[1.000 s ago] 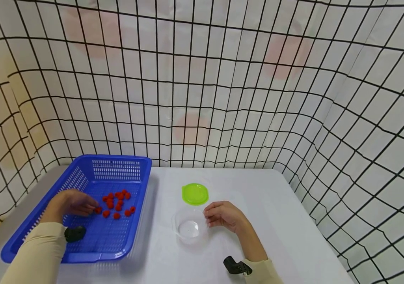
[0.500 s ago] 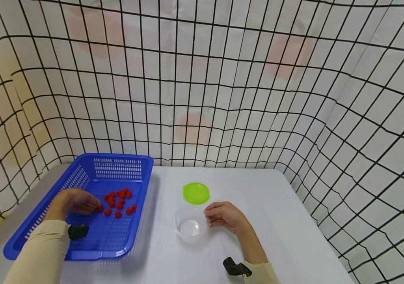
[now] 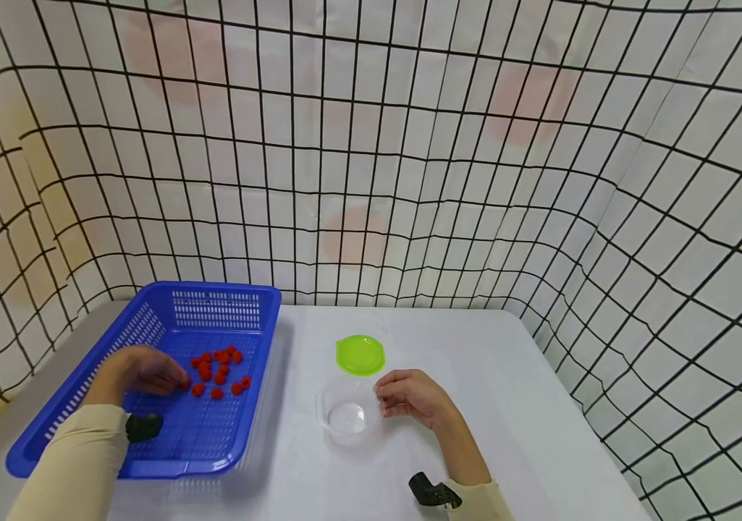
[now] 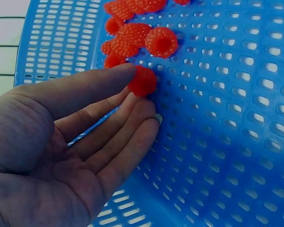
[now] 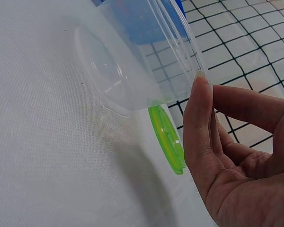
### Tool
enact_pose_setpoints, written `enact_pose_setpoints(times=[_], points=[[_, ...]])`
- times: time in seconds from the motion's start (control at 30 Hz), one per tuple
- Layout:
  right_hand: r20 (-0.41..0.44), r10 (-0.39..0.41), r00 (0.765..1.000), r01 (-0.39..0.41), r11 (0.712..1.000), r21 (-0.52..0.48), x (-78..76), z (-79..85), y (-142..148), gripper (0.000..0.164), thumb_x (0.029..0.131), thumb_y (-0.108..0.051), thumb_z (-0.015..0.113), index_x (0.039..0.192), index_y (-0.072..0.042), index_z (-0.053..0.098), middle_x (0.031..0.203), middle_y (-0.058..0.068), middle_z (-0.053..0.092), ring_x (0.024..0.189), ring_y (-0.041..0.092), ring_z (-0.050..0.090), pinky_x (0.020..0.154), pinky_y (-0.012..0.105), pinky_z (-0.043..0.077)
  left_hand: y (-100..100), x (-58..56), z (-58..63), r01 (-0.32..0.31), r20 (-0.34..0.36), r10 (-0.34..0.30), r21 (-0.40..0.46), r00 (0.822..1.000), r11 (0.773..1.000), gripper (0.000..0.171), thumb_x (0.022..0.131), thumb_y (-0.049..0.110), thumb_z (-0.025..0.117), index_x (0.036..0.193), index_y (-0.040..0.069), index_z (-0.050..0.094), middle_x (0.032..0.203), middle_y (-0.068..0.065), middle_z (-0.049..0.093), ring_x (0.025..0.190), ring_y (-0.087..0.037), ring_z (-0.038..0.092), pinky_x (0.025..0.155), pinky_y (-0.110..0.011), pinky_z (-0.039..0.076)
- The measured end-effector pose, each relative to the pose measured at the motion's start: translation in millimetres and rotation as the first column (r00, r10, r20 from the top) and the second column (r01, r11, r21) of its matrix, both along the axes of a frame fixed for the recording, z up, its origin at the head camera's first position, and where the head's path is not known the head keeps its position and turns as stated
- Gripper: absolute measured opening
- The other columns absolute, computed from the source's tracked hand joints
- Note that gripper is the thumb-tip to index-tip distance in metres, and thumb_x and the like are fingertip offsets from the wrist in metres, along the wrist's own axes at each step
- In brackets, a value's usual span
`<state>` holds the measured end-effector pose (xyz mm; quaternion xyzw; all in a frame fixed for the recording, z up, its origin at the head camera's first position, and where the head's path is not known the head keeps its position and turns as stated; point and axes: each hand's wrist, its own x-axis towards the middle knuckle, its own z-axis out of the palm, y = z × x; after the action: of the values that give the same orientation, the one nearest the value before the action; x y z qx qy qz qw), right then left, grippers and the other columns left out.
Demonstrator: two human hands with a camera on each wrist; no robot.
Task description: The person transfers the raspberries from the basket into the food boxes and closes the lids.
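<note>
Inside the blue basket (image 3: 175,449), my left hand (image 3: 139,369) pinches a red raspberry (image 4: 144,80) between thumb and fingertips. Several more raspberries (image 3: 221,369) lie loose on the basket floor just beyond and to the right of it. A clear plastic container (image 3: 347,416) stands uncovered on the white table, with no berries visible in it. My right hand (image 3: 415,396) holds its rim at the right side, fingertips and thumb on the edge, as the right wrist view also shows. Behind the container, the green lid (image 3: 360,355) lies flat.
The white table (image 3: 475,362) carries the basket at left and the container near its middle. Black netting (image 3: 357,174) over pale sheeting rises behind the table and along both sides.
My left hand has moved slightly right and its fingers have closed on the nearest raspberry. The right hand and the container have stayed in place.
</note>
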<state>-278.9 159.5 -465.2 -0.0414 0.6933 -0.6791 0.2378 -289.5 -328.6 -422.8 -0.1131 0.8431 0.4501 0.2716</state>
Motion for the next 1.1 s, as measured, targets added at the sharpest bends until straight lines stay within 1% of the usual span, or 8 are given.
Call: enact_pose_setpoints(times=[0.37,0.5,0.57,0.67,0.73,0.83,0.97,1.1], points=[[-0.002,0.003,1.000,-0.003,1.000,-0.004,0.0,-0.8,-2,0.011,0.090,-0.004,0.069,0.098,0.004,0.068,0.079,0.005,0.067,0.066,0.014,0.065,0.066,0.027,0.062,-1,1.2,2.8,0.013,-0.008,-0.013,0.012,1.000,1.000,0.020,0.097,0.004,0.060,0.105,-0.010,0.071,0.092,-0.008,0.072,0.085,-0.017,0.068,0.088,-0.039,0.061],[-0.010,0.009,1.000,-0.009,1.000,0.006,0.4,-0.2,-2,0.017,0.091,-0.005,0.069,0.103,0.007,0.068,0.080,0.004,0.067,0.067,0.014,0.065,0.067,0.026,0.062,0,1.9,6.3,0.002,-0.035,-0.002,-0.006,0.999,1.000,0.023,0.097,0.005,0.063,0.109,-0.014,0.068,0.093,-0.012,0.072,0.085,-0.019,0.069,0.086,-0.040,0.062],[-0.017,0.011,1.000,-0.011,1.000,0.014,0.8,0.5,-2,0.022,0.091,-0.005,0.069,0.107,0.009,0.067,0.080,0.004,0.068,0.067,0.014,0.065,0.067,0.026,0.062,0,1.6,9.4,0.011,-0.058,-0.012,-0.012,0.998,1.000,0.026,0.097,0.005,0.061,0.112,-0.016,0.066,0.097,-0.016,0.073,0.089,-0.022,0.070,0.088,-0.042,0.061],[-0.026,0.015,1.000,-0.014,1.000,0.020,1.4,1.3,-3,0.028,0.091,-0.006,0.069,0.112,0.012,0.066,0.080,0.004,0.068,0.067,0.014,0.065,0.066,0.026,0.062,1,-0.1,14.2,0.024,-0.096,-0.026,-0.012,0.995,1.000,0.029,0.098,0.006,0.059,0.115,-0.017,0.064,0.099,-0.017,0.073,0.092,-0.025,0.071,0.090,-0.045,0.060],[-0.026,0.015,1.000,-0.015,1.000,0.016,1.9,1.8,-3,0.029,0.091,-0.005,0.069,0.113,0.013,0.065,0.079,0.004,0.068,0.067,0.014,0.065,0.066,0.026,0.061,2,-1.7,17.5,0.033,-0.117,-0.031,0.018,0.993,0.999,0.030,0.099,0.006,0.058,0.116,-0.017,0.063,0.099,-0.015,0.073,0.093,-0.024,0.071,0.092,-0.046,0.060],[-0.021,0.018,1.000,-0.018,1.000,0.010,2.4,2.0,-3,0.029,0.091,-0.005,0.069,0.113,0.013,0.065,0.078,0.004,0.067,0.066,0.014,0.065,0.066,0.026,0.061,4,-4.7,22.3,-0.001,-0.137,0.012,0.081,0.991,0.997,0.031,0.098,0.007,0.061,0.116,-0.017,0.065,0.095,-0.010,0.075,0.088,-0.022,0.071,0.091,-0.044,0.060],[-0.022,0.021,1.000,-0.021,1.000,0.007,2.8,2.1,-3,0.027,0.091,-0.005,0.069,0.112,0.012,0.066,0.078,0.003,0.067,0.067,0.014,0.065,0.066,0.027,0.062,10,-8.2,29.9,-0.006,-0.164,0.035,0.171,0.986,0.985,0.033,0.097,0.009,0.063,0.119,-0.017,0.065,0.095,-0.009,0.076,0.087,-0.019,0.073,0.092,-0.042,0.061],[-0.024,0.027,0.999,-0.027,1.000,0.004,2.7,1.6,-2,0.025,0.091,-0.005,0.068,0.110,0.010,0.066,0.078,0.004,0.067,0.068,0.015,0.065,0.067,0.028,0.062,17,-10.9,37.8,0.054,-0.209,-0.011,0.197,0.978,0.979,0.036,0.099,0.012,0.063,0.122,-0.016,0.063,0.097,-0.005,0.075,0.088,-0.016,0.072,0.093,-0.041,0.060]])
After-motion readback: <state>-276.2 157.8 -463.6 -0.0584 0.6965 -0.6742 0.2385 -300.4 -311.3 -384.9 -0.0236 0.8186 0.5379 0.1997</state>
